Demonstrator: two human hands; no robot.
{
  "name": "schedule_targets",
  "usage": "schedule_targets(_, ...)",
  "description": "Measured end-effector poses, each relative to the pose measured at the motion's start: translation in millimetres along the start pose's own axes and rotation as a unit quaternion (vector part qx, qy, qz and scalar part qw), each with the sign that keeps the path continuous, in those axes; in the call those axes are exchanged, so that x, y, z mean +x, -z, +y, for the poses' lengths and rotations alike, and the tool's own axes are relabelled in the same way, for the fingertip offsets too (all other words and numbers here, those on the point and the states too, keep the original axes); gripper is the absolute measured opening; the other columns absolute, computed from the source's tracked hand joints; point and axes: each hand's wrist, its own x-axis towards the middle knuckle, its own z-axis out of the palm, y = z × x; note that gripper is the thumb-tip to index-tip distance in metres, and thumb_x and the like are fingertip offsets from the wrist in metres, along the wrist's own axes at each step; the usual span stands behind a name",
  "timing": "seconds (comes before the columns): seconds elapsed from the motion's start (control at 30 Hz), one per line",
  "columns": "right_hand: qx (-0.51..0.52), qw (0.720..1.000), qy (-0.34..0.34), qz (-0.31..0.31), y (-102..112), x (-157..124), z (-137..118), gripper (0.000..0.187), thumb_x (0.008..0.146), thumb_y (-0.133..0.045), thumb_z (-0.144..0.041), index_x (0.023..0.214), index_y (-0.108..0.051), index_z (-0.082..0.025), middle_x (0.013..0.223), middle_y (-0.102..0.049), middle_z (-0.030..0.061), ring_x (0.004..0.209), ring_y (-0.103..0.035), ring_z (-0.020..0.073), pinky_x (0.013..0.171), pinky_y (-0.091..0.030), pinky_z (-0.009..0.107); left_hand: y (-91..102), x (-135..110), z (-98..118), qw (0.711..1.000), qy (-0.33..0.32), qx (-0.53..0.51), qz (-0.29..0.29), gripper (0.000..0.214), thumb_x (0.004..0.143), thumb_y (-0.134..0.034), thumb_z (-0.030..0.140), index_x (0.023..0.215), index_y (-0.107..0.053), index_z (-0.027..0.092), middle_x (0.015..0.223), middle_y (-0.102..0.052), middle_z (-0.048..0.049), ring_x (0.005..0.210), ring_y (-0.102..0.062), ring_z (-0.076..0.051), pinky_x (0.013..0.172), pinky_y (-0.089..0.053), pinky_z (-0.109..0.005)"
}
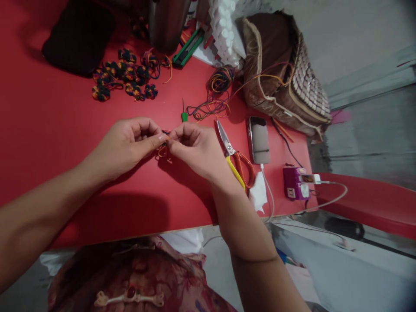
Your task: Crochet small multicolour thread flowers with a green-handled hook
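Observation:
Both my hands meet over the red table [58, 130]. My left hand [126, 145] pinches a bit of multicoloured yarn [162, 149] between thumb and fingers. My right hand [195, 147] is closed around the same yarn from the other side; its fingertips touch the left hand's. A green-handled crochet hook [183, 113] stands just above my right hand; whether that hand holds it is hidden. A loose tangle of the same yarn [216, 93] lies farther back.
Scissors with red and yellow handles [235, 160] lie right of my right hand, then a phone [259, 139] on a charger cable and a purple plug adapter [295, 183]. Several small crocheted pieces [125, 73] lie at the back left. A brown bag [279, 69] sits back right.

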Motion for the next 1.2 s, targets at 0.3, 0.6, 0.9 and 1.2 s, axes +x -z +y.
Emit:
schedule_targets(0.3, 0.132, 0.991, -0.036, -0.01, 2.4, 1.9, -6.9, 0.023, 0.083, -0.091, -0.029, 0.083, -0.071, -0.018, 0.063, -0.059, -0.0088, 0.048, -0.042, 0.004, 0.044, -0.03, 0.02, 2.5, 3.4, -2.6, 0.997, 0.0, -0.08, -0.002, 0.023, 0.09, -0.092, 0.019, 0.075, -0.074, 0.019, 0.061, -0.06, 0.0013, 0.05, -0.049, -0.008, 0.048, -0.041, -0.02)
schedule_targets(0.6, 0.126, 0.992, -0.015, 0.003, -0.1, 3.2, -4.1, 0.018, 0.083, -0.087, -0.024, 0.081, -0.069, -0.019, 0.06, -0.054, -0.0098, 0.047, -0.038, 0.004, 0.043, -0.027, 0.02, 0.2, -1.0, 1.7, 0.999, 0.002, -0.046, -0.022, 0.014, 0.093, -0.083, 0.012, 0.083, -0.079, 0.02, 0.063, -0.063, 0.0007, 0.054, -0.053, -0.009, 0.051, -0.044, -0.02)
schedule_targets(0.9, 0.124, 0.992, -0.002, -0.006, -6.4, 1.7, -3.8, 0.011, 0.084, -0.077, -0.019, 0.077, -0.068, -0.019, 0.061, -0.056, -0.0084, 0.051, -0.042, 0.0048, 0.045, -0.028, 0.02, -5.8, -4.3, 3.5, 0.999, -0.012, -0.041, 0.013, 0.02, 0.09, -0.079, 0.009, 0.077, -0.075, 0.023, 0.063, -0.062, 0.0032, 0.054, -0.054, -0.01, 0.052, -0.045, -0.023)
schedule_targets(1.2, 0.195, 0.978, -0.066, -0.029, -6.3, 2.9, -2.8, 0.029, 0.081, -0.094, -0.029, 0.083, -0.066, -0.021, 0.061, -0.052, -0.0109, 0.047, -0.034, 0.0034, 0.044, -0.025, 0.019, -3.6, 0.5, 1.7, 0.998, -0.03, -0.051, 0.019, 0.015, 0.092, -0.08, 0.019, 0.08, -0.072, 0.022, 0.062, -0.062, 0.002, 0.052, -0.051, -0.011, 0.049, -0.039, -0.027)
